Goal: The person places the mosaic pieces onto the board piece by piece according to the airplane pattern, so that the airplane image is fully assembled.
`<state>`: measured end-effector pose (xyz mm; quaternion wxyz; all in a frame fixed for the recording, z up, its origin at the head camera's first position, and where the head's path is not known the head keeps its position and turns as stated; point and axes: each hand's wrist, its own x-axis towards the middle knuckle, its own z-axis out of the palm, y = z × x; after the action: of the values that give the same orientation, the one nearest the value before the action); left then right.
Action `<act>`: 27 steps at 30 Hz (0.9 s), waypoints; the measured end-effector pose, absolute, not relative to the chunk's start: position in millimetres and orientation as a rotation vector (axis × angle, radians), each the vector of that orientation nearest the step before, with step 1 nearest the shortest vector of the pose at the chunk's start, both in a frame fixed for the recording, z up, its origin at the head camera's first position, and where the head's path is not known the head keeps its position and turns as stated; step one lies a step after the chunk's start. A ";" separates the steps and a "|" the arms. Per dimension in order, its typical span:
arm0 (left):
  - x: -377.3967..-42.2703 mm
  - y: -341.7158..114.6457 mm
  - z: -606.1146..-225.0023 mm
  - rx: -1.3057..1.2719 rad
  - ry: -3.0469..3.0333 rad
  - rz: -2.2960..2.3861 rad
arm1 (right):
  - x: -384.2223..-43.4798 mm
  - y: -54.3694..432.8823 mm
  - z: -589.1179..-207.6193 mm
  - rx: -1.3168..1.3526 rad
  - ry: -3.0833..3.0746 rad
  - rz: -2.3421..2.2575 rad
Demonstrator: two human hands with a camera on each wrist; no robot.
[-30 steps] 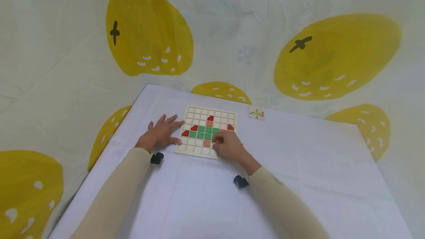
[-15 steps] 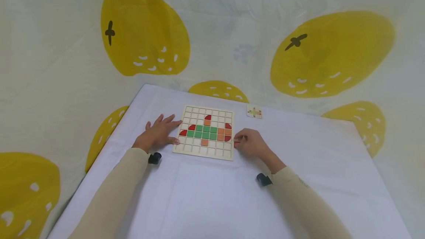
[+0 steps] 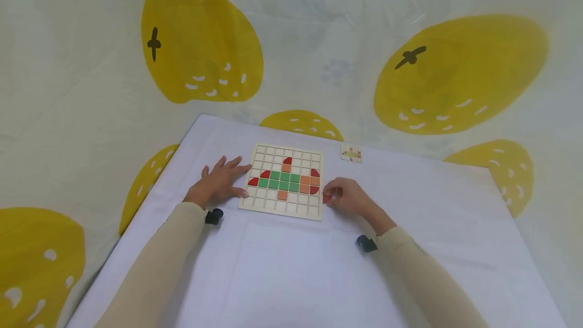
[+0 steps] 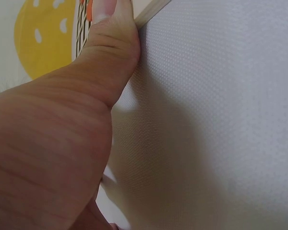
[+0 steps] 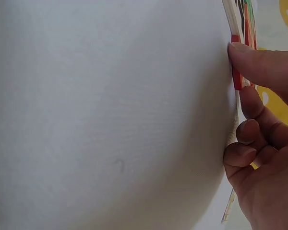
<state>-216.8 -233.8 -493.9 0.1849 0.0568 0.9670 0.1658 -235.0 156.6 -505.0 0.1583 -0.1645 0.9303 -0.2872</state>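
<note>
On the tabletop lies a square gridded board [image 3: 268, 205] with green, orange and red tiles set in its cells. My left hand [image 3: 218, 182] rests at its left edge, fingers spread, with the thumb [image 4: 113, 33] touching the near left part of the board. Just off the right edge, my right hand [image 3: 349, 199] pinches a small red tile [image 3: 326, 199]. From the right wrist, the thumb [image 5: 259, 64] covers part of that red tile [image 5: 237, 80], and the other fingers are curled below.
A small picture card [image 3: 351, 153] with a coloured pattern lies beyond the board's far right corner. White cloth [image 3: 282, 267] covers the table. A pale curtain with yellow fruit shapes [image 3: 205, 39] hangs behind the table.
My right hand has moved right from over the board to beside its right edge, uncovering orange and red tiles, and now holds a red tile. The left hand has stayed in place.
</note>
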 end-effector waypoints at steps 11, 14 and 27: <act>-217.9 -233.0 -493.6 0.162 2.722 0.455 | -235.8 158.9 -506.3 -0.487 2.649 -0.809; -218.3 -233.0 -493.2 0.162 2.718 0.457 | -235.1 157.9 -504.9 -0.476 2.647 -0.811; -217.6 -233.5 -493.3 0.167 2.721 0.452 | -232.3 162.5 -505.1 -0.388 2.641 -0.698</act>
<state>-217.6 -233.5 -493.3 0.1878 0.0595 0.9672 0.1605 -232.3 162.5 -505.1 0.1898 -0.1381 0.9398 -0.2485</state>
